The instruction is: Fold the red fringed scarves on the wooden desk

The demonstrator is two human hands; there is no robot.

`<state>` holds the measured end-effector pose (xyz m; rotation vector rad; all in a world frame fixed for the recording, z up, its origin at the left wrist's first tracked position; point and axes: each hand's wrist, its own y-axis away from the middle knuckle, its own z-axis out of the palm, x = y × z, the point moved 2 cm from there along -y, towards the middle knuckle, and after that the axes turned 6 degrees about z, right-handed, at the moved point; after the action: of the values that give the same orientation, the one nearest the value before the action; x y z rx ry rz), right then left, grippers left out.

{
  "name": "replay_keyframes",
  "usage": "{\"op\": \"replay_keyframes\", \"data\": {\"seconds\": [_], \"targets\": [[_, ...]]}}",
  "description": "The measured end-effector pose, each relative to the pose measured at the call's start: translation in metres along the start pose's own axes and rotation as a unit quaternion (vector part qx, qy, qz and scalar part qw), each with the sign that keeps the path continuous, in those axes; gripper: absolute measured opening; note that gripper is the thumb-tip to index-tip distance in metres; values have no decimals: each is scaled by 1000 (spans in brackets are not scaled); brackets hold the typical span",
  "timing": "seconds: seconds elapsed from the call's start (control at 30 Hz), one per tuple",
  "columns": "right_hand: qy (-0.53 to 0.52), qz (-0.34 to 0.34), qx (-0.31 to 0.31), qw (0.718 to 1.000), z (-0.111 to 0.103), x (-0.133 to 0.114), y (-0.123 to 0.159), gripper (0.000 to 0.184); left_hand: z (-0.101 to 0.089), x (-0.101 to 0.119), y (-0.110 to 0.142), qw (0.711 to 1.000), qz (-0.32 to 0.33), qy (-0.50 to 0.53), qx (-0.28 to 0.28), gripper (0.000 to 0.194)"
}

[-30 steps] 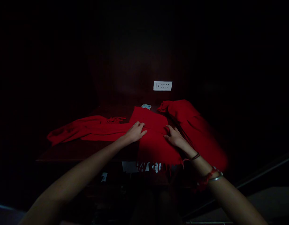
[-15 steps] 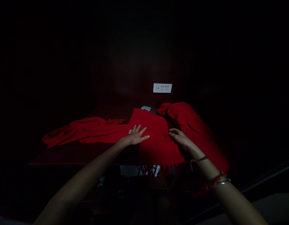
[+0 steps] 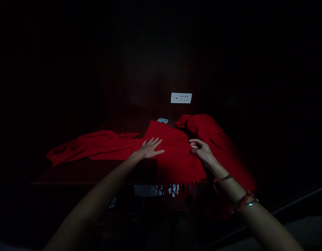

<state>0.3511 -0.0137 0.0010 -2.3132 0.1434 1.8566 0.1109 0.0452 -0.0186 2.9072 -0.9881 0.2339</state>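
A red fringed scarf (image 3: 176,167) lies across the dark table, its near end draping over the front edge. My left hand (image 3: 149,149) rests flat on the cloth, fingers spread, a ring on one finger. At the right edge of this fringed part, my right hand (image 3: 200,148) has its fingertips bent together on the fabric in a pinch. To the left stretches a rumpled red length (image 3: 98,146) with loose tassels. A thicker heap of red cloth (image 3: 205,127) lies beyond my right hand; whether it belongs to the same piece I cannot tell.
Behind the scarf lies a phone (image 3: 162,120) with a lit screen. A white socket plate (image 3: 181,98) is on the back wall. The table's front edge (image 3: 85,183) runs below the left arm, with pale items (image 3: 144,190) under it. The surroundings are very dark.
My right hand has shifted slightly, its fingers now bent into a pinch at the cloth's edge. My left hand has slid a little to the left, still flat.
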Motion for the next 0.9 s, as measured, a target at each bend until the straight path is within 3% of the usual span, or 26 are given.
{"op": "replay_keyframes", "data": {"seconds": [0.07,0.17,0.23,0.3,0.43,0.53,0.63,0.73,0.9], "targets": [[146,-12,-24,989,-3,6,2,38,-3,-2,5,1000,26,-2,0,80],[369,-78,-49,925,-3,-2,7,43,-9,-5,15,997,60,-13,40,83],[465,-128,-50,875,5,-17,11,46,-14,-9,23,995,36,-22,89,72],[511,-170,-52,841,20,-33,12,44,-18,-14,31,993,-8,-21,112,52],[541,-207,-139,803,58,-34,6,49,-23,-23,40,999,-22,16,20,45],[564,-169,-206,781,70,-12,-1,59,-28,-33,40,994,-52,46,-88,74],[571,-163,-222,773,65,3,-4,61,-32,-43,33,980,-92,42,-169,99],[571,-154,-243,769,57,2,-5,63,-34,-46,27,974,-100,33,-200,108],[574,-87,-287,762,60,-18,-11,72,-34,-34,37,975,-91,38,-198,111]]}}
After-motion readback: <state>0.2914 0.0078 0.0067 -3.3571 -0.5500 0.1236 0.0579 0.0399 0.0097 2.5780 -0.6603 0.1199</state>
